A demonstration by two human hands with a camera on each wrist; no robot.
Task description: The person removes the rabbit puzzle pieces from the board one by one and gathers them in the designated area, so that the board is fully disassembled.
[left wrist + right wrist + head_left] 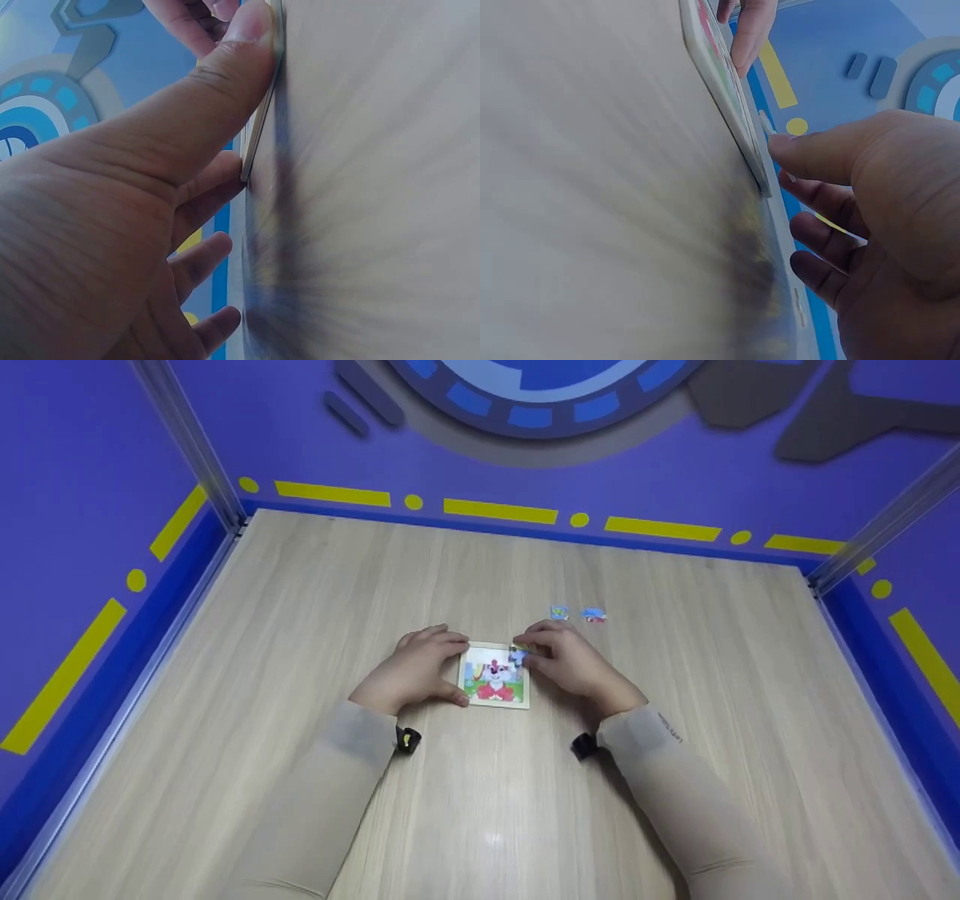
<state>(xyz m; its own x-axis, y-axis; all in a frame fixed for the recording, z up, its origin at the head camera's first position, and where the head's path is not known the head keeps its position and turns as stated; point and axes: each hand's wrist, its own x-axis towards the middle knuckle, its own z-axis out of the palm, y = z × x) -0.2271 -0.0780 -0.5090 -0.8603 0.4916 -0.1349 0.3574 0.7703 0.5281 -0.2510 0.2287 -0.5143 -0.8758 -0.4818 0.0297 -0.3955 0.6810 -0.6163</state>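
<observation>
A small square jigsaw puzzle tray with a light wooden rim lies on the table, showing a cartoon animal in red. Along its left side, my left hand holds it between the thumb at the lower corner and a finger at the upper corner. My right hand pinches a blue puzzle piece over the tray's upper right part. In the right wrist view, the thin piece shows edge-on at the thumb tip, above the tray. A white area shows in the tray's upper part.
Two loose puzzle pieces, a blue one with yellow-green and a blue one with red, lie beyond my right hand. The wood-grain table is bordered by blue-purple panels at the back and both sides.
</observation>
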